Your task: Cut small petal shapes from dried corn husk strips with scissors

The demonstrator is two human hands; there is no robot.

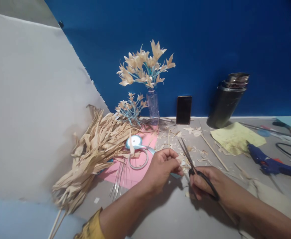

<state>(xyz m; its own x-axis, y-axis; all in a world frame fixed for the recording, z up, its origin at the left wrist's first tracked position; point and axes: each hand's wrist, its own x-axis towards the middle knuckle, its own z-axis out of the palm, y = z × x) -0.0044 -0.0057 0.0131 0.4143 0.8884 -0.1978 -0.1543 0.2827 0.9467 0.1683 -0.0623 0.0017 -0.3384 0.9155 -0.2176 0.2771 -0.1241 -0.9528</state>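
My left hand [164,166] is closed in a pinch above the table. Whatever lies between its fingertips is too small or hidden to make out. Black-handled scissors [188,155] are in my right hand [219,184], fingers wrapped round the handles and the blades pointing up and away, slightly parted. The blades are close beside my left fingertips. Scraps of dried husk [177,133] lie scattered behind both hands. Left of my left hand are a ring-shaped roll [138,159] and a spool of light-blue ribbon [134,142] on pink paper [108,174].
A heap of dried husks [93,146] fills the left side, beside thin wires [119,179]. Along the blue wall stand husk flowers [145,66] in a clear bottle [152,106], a phone [184,110] and a dark flask [226,103]. Yellow paper [237,136] and a blue glue gun [267,162] lie right.
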